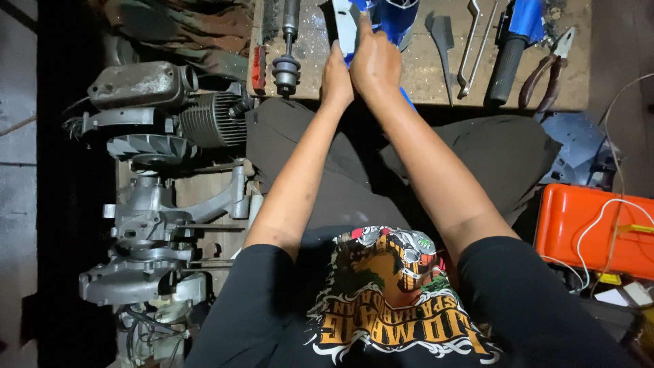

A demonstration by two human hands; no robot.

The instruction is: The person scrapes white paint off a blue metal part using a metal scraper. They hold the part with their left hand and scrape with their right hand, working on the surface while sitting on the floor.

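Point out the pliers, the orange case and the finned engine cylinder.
pliers (545,71), head view, on the handles.
orange case (569,221), head view, on its lid.
finned engine cylinder (211,121), head view, on the fins.

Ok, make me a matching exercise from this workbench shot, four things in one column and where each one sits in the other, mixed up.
Things:
1. pliers
2. engine
3. orange case
4. blue and grey part

Places:
A. on the floor, left of the person's knee
B. held in both hands at the bench's near edge
C. far right end of the wooden bench
D. low on the right, with a white cable across it

Pairs: 1-C, 2-A, 3-D, 4-B
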